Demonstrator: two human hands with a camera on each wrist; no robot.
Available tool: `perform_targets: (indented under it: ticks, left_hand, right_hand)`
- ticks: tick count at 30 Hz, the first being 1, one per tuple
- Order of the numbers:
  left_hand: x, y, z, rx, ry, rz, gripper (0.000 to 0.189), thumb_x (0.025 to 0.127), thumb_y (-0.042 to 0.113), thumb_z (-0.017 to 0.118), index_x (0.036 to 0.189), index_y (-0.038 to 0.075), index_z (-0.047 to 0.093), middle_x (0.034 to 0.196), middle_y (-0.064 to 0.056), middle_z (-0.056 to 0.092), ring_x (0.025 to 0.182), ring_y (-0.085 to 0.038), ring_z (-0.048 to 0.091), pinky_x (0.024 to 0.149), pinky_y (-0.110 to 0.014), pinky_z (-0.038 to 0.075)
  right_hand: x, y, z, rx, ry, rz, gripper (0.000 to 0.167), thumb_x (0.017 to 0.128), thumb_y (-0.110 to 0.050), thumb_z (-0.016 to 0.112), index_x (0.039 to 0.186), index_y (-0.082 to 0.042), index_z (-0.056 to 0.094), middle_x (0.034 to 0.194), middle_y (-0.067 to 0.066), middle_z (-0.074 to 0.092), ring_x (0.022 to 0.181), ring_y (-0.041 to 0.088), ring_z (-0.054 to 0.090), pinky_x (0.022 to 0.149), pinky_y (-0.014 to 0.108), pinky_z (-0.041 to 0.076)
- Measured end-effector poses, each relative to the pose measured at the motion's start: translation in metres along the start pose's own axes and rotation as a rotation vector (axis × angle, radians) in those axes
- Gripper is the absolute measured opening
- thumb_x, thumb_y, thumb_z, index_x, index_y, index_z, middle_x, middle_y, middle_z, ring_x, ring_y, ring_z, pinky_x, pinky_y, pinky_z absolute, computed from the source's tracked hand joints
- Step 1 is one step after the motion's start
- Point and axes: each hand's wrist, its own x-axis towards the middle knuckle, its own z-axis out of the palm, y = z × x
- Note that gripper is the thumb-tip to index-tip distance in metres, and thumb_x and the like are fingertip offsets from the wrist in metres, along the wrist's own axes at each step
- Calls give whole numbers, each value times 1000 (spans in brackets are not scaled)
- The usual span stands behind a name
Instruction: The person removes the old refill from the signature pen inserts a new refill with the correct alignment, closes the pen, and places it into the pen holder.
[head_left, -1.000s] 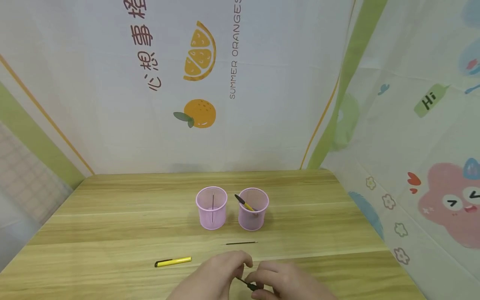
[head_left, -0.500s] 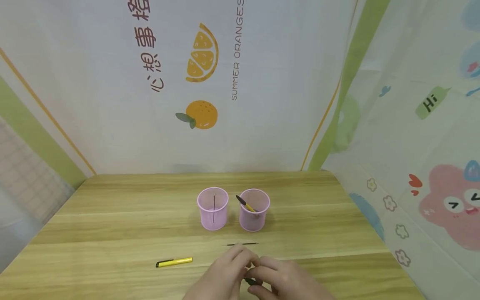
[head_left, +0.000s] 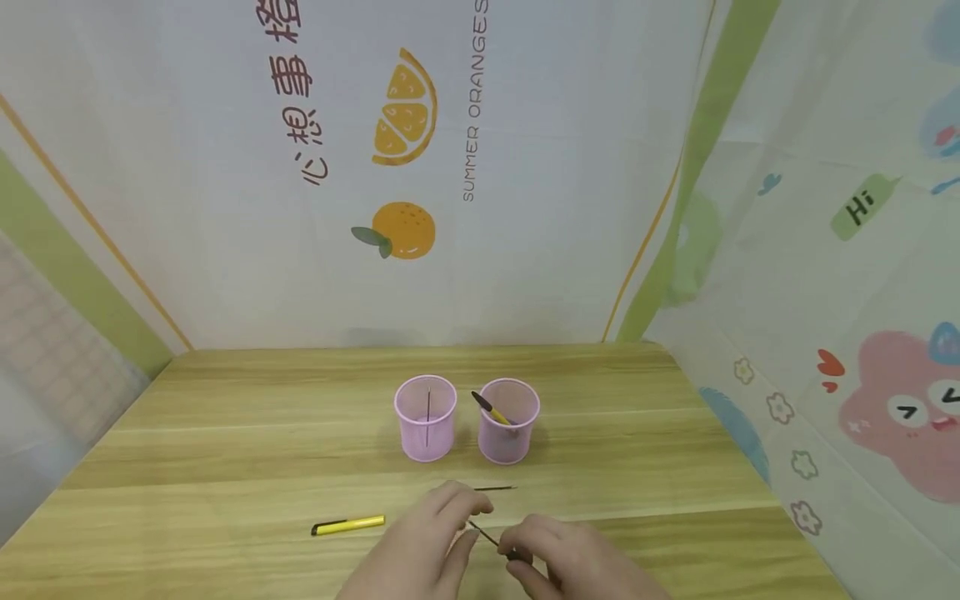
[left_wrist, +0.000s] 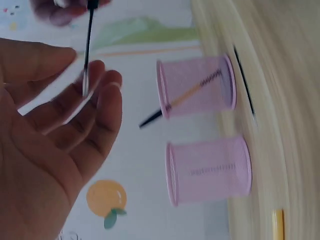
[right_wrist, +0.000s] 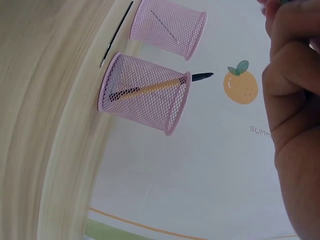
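Observation:
My right hand (head_left: 573, 554) pinches a small black pen part from which a thin dark pen refill (head_left: 483, 532) sticks out. In the left wrist view the pen refill (left_wrist: 88, 50) hangs with its clear end between my left thumb and fingers. My left hand (head_left: 420, 542) is spread around that end, thumb and fingers apart, palm showing in the left wrist view. Much of the black part is hidden by my right fingers. Beyond the hands, another refill (head_left: 495, 488) lies on the table, partly behind my left fingers.
Two pink mesh pen cups stand behind the hands: the left cup (head_left: 427, 440) holds a thin refill (head_left: 429, 408), the right cup (head_left: 504, 443) a yellow-and-black pen (right_wrist: 155, 87). A yellow pen barrel with a black clip (head_left: 348, 524) lies left on the wooden table (head_left: 225, 467).
My left hand came in close to the right half a second ago, then drew back left with its fingers parted, and the refill shows again. The cups and yellow barrel stay put.

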Motion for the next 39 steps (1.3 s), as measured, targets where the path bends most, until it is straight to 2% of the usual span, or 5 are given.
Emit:
perform_targets:
  ticks: [6,19,24,31,39]
  left_hand:
    - [-8,-12,-8,27,48,-71,23,89,5,82,105,18,72,97,13,68,83,0,62,71,-18,53]
    - [-8,-12,-13,17,52,-24,18,86,9,84,88,22,73,83,19,67,77,7,57,70,-9,47]
    - [-12,-20,-24,67,-94,-178,8,93,23,81,99,25,76,93,18,72,82,2,63,71,-20,54]
    - [-16,-62,-44,366,-287,-480,16,87,19,85,100,24,76,100,10,75,94,-19,75,80,-46,60]
    - [-28,-97,-37,416,-497,-516,28,84,20,88,84,23,60,89,6,56,92,-20,60,73,-52,52]
  right_hand:
    - [-1,-2,-2,67,-19,45,23,102,-14,72,124,-19,65,99,-13,69,77,-10,53,71,-2,38]
    - [3,-5,-1,-14,-22,6,16,103,-18,71,119,-19,68,100,-15,69,82,-7,59,78,1,43]
    - [2,-3,0,-29,-44,25,15,103,-16,70,117,-19,66,100,-14,68,81,-9,56,75,1,41]
    - [-5,3,-7,50,-79,106,14,105,-13,67,118,-19,65,99,-12,67,72,-15,45,67,-2,37]
    - [-6,4,-7,8,-70,100,12,106,-15,67,118,-18,65,99,-14,66,77,-13,49,68,-1,38]
